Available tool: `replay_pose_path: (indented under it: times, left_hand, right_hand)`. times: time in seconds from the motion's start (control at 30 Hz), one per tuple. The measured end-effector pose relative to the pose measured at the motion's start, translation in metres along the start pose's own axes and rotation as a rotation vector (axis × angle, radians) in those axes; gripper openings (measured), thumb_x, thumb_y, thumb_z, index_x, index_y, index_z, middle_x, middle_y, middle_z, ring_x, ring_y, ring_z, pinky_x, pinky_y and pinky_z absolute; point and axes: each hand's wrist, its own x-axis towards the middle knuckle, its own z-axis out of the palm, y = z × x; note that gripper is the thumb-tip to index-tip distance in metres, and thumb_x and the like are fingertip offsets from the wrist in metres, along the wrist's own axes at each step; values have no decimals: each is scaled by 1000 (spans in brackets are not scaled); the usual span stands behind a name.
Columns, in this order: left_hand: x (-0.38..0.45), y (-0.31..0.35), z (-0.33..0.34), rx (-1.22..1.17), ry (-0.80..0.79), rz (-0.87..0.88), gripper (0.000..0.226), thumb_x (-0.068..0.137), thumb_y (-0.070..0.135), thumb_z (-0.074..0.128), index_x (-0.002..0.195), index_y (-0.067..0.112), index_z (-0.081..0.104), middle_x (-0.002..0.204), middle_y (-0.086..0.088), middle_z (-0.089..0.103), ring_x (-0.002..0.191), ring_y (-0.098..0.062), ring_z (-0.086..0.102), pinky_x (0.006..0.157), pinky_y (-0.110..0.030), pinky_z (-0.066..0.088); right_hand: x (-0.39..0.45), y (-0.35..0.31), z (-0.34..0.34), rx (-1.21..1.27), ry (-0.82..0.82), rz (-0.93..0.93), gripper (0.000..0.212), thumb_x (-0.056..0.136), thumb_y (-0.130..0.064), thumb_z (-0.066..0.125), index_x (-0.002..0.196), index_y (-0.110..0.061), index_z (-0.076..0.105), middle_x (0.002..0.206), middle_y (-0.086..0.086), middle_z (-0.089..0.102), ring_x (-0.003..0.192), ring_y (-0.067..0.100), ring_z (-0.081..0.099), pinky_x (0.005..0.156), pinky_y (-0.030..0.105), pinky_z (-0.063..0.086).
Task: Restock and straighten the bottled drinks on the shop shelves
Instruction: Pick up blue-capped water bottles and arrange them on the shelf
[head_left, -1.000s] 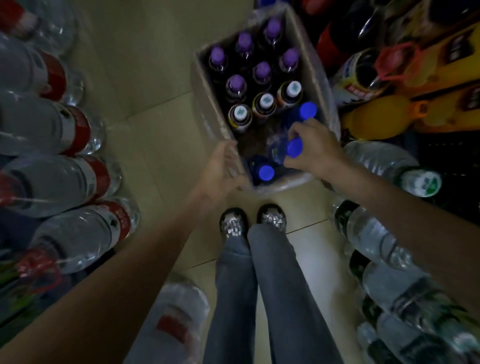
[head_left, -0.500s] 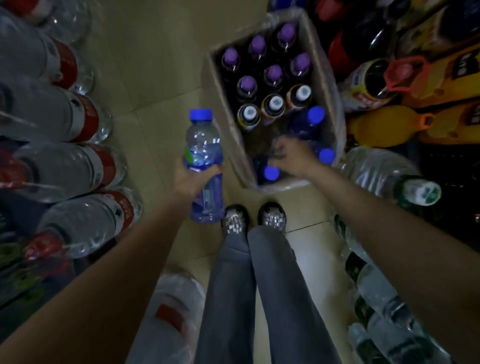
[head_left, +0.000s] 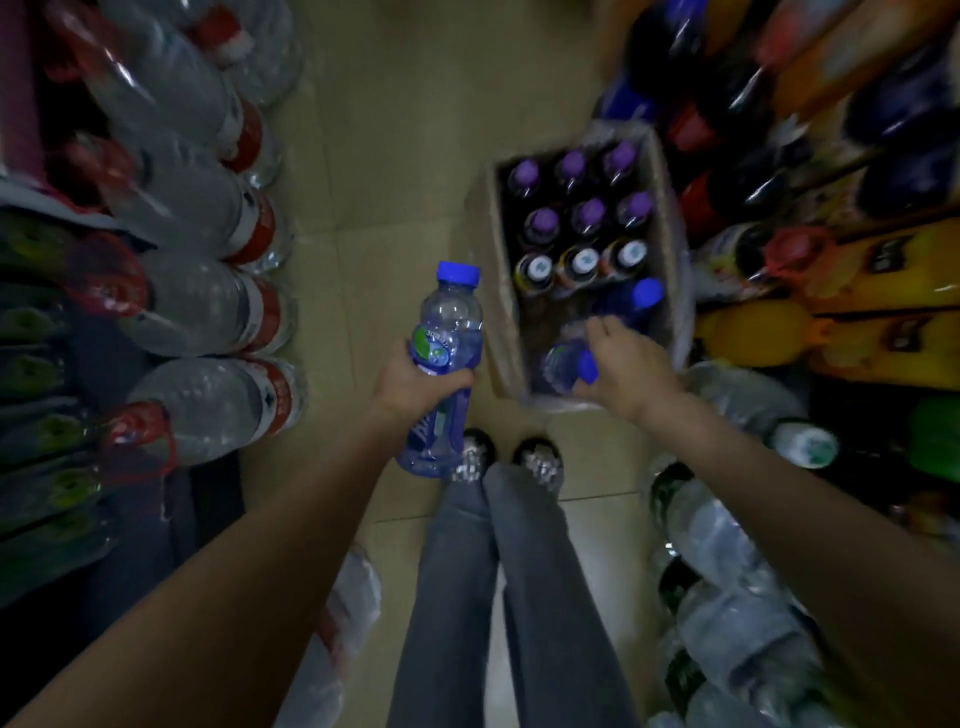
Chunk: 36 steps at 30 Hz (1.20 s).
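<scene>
My left hand (head_left: 415, 382) grips a clear bottle with a blue cap and blue label (head_left: 448, 332) upright, left of the cardboard box (head_left: 485, 291) on the floor. My right hand (head_left: 621, 364) reaches into the near end of the box and holds a second blue-capped bottle (head_left: 563, 361) lying tilted there. A third blue-capped bottle (head_left: 636, 299) stands just beyond it. Farther back the box holds purple-capped bottles (head_left: 589, 210) and a row of white-capped dark bottles (head_left: 582, 262).
Large water bottles with red labels (head_left: 218, 312) fill the shelves on the left. Orange jugs (head_left: 769, 332) and dark soda bottles crowd the right, with more water bottles (head_left: 727, 561) low on the right. My shoes (head_left: 504, 460) stand on the tiled floor before the box.
My left hand rose from the box edge with a blue-capped bottle and holds it beside the box. My right hand shifted to another bottle at the box's near end.
</scene>
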Motion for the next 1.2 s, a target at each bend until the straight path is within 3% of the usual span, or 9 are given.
replay_pose_path:
  times: [0.13,0.27,0.37,0.5,0.6,0.73,0.83,1.03,1.2]
  left_hand:
    - [-86,106,-2,15,-55,142,62,47,18,82,100,2,56,92,-14,64,73,-21,60,54,-20,49]
    - [-178,201,-2,2,-89,353,49,60,10,83,97,6,51,88,-5,60,79,-20,58,64,-18,50]
    - [-257,243,-1,61,-129,539,82,40,35,85,107,1,52,102,-16,65,90,-29,65,81,-40,55]
    - [-360,269,1,21,-187,763,69,49,16,89,101,5,46,94,-5,61,86,-18,57,72,-19,48]
    - [-447,274,4,14,-275,894,88,36,31,85,111,1,50,105,-10,64,89,-20,61,78,-30,50]
    - [-550,275,35,-5,-444,989,63,62,8,84,114,6,48,103,-7,62,81,-13,58,62,-17,47]
    - [-624,268,72,70,-560,1067,47,66,3,80,99,16,49,92,0,59,75,-7,55,55,-10,44]
    - [-754,218,165,198,-758,1201,54,63,-2,81,104,10,47,108,-14,61,86,-15,55,60,-15,44]
    - [-843,144,253,269,-855,1306,55,61,8,84,101,12,47,105,-9,61,96,-23,59,83,-33,47]
  right_hand:
    - [-92,3,-144,125,147,-36,51,74,-24,69,111,3,49,112,20,51,107,34,48,84,34,33]
    - [-185,-10,-259,220,372,-33,46,71,-23,72,105,3,53,106,17,50,104,32,48,82,29,32]
    - [-277,-20,-325,280,608,20,44,68,-22,75,101,-1,56,98,10,50,98,29,51,75,24,32]
    - [-419,-34,-375,262,851,41,48,60,-34,73,93,0,63,87,14,59,82,28,59,71,26,36]
    - [-536,-48,-400,392,1095,174,39,66,-35,78,90,-7,65,78,2,58,72,15,51,64,20,34]
    - [-666,-52,-412,505,1354,344,25,81,-30,69,79,-7,58,65,2,53,64,16,46,58,24,30]
    - [-747,-52,-397,511,1497,438,23,86,-32,64,82,-10,58,77,4,57,73,15,50,59,18,33]
    - [-881,-29,-345,642,1781,675,19,88,-30,61,89,-13,53,93,10,58,85,19,52,69,22,33]
    - [-989,-8,-294,578,1937,819,21,90,-31,57,93,-13,48,96,6,48,83,14,46,71,19,30]
